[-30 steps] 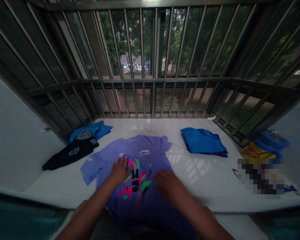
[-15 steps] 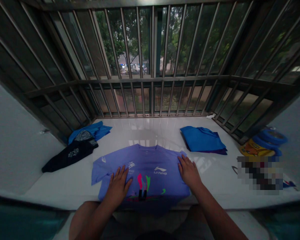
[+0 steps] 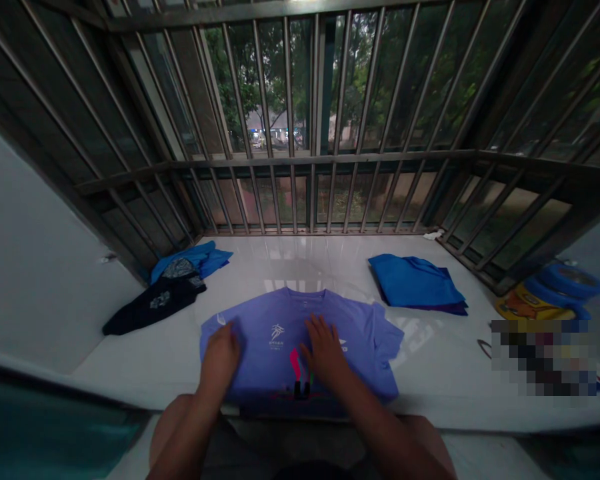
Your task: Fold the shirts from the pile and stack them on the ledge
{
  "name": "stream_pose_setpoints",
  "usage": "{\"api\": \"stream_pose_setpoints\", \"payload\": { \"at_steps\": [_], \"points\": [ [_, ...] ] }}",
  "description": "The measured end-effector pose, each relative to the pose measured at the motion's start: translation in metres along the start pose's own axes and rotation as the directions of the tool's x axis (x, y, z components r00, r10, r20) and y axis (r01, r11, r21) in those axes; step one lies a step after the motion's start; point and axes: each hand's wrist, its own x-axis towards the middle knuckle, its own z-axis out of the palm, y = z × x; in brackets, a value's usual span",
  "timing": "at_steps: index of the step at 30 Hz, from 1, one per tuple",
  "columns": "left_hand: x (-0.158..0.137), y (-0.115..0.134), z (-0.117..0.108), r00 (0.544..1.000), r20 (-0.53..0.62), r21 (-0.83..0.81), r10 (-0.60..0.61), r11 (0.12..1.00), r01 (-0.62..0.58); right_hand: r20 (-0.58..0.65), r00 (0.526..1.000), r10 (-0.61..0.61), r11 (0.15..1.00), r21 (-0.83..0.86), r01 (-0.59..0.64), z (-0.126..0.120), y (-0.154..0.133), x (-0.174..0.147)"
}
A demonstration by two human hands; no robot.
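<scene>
A purple T-shirt (image 3: 260, 360) with white logos and a pink, green and black print lies spread face up, its neckline away from me and its hem over the front edge. My left hand (image 3: 221, 357) is at the sleeve on the left, fingers curled down and closed on the cloth. Across the shirt's chest, my right hand (image 3: 326, 350) rests with its fingers apart, partly covering the white brand logo. The sleeve on the right lies loose and creased.
The white sill (image 3: 290, 263) ends at metal window bars (image 3: 313, 193). A folded blue garment (image 3: 415, 283) lies back right, with dark purple cloth beneath. Dark navy clothing (image 3: 155, 303) and blue cloth (image 3: 205, 257) lie left. A blue-and-yellow container (image 3: 543, 300) stands far right beside a blurred-out patch.
My left hand has moved to the left sleeve and curled its fingers. My right hand has shifted left from the right sleeve onto the chest. The view has turned slightly left.
</scene>
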Motion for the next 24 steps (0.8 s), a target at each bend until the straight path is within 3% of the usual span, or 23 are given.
{"api": "stream_pose_setpoints", "payload": {
  "at_steps": [3, 6, 8, 11, 13, 15, 17, 18, 22, 24],
  "points": [
    [0.017, -0.028, -0.028, 0.958, 0.0, 0.236, -0.287, 0.931, 0.279, 0.031, 0.999, 0.027, 0.999, 0.017, -0.028, 0.007, -0.01, 0.002],
    [0.038, -0.041, -0.045, 0.941, 0.092, 0.255, -0.327, 0.921, 0.295, 0.03, 0.999, 0.029, 1.0, 0.011, -0.029, 0.006, -0.006, 0.002],
    [0.049, -0.035, -0.049, 0.964, 0.115, 0.203, -0.238, 0.956, 0.212, 0.031, 0.999, 0.028, 1.0, 0.009, -0.028, 0.003, -0.005, 0.001],
    [0.048, -0.004, -0.052, 0.993, 0.09, 0.089, -0.075, 0.994, 0.067, 0.043, 0.998, 0.036, 0.999, 0.013, -0.036, -0.002, -0.008, 0.001],
    [0.033, 0.018, -0.052, 0.987, 0.052, -0.035, 0.153, 0.988, -0.151, 0.047, 0.998, 0.039, 0.999, 0.014, -0.039, -0.004, -0.01, 0.001],
    [0.01, 0.03, -0.05, 0.899, 0.02, -0.15, 0.438, 0.89, -0.43, 0.044, 0.998, 0.04, 0.999, 0.011, -0.04, -0.004, -0.011, 0.0],
    [-0.014, 0.027, -0.044, 0.805, 0.01, -0.195, 0.594, 0.79, -0.581, 0.043, 0.998, 0.043, 0.999, 0.003, -0.043, -0.004, -0.011, 0.0],
    [-0.023, 0.02, -0.039, 0.807, 0.017, -0.188, 0.59, 0.795, -0.577, 0.042, 0.998, 0.043, 0.999, -0.002, -0.043, -0.003, -0.01, 0.0],
    [-0.041, -0.021, -0.014, 0.925, 0.044, -0.194, 0.379, 0.911, -0.364, 0.027, 0.999, 0.038, 0.999, -0.018, -0.037, -0.001, -0.009, 0.0],
    [-0.041, -0.034, -0.007, 0.946, 0.082, -0.252, 0.313, 0.925, -0.285, 0.033, 0.999, 0.042, 0.999, -0.025, -0.041, -0.001, -0.01, 0.001]
  ]
}}
